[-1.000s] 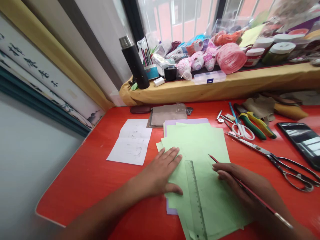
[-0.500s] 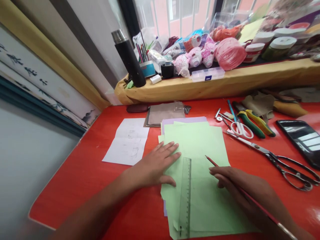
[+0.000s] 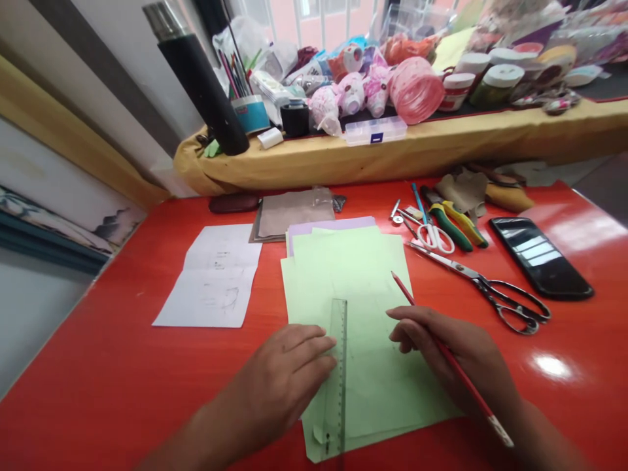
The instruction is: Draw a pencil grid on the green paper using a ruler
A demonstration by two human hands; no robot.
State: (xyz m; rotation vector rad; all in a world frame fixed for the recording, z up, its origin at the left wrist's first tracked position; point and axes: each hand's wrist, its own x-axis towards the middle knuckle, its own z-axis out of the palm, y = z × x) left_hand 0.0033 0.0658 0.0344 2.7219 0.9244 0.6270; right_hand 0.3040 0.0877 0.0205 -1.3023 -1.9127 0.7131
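My right hand (image 3: 441,347) is closed around a dark red pencil (image 3: 461,376), its tip pointing up and away over green paper (image 3: 377,379). A clear ruler (image 3: 336,366) lies lengthwise on the sheets. My left hand (image 3: 289,373) rests at the ruler's left side, fingers loosely bent and side by side, their tips at its edge; its thumb is hidden. Under the green sheets, a lilac sheet (image 3: 333,224) sticks out at the far end.
Left of the stack lies a creased white sheet (image 3: 210,278) with sketches. On the right are large scissors (image 3: 475,278), white-handled scissors (image 3: 436,238), pliers (image 3: 454,226) and a phone (image 3: 542,258). A black flask (image 3: 201,85) and jars (image 3: 498,85) stand on the ledge.
My left hand has drawn back from the paper's upper left to the ruler, its fingers now closer together. My right hand still holds the pencil. The view has shifted to the right.
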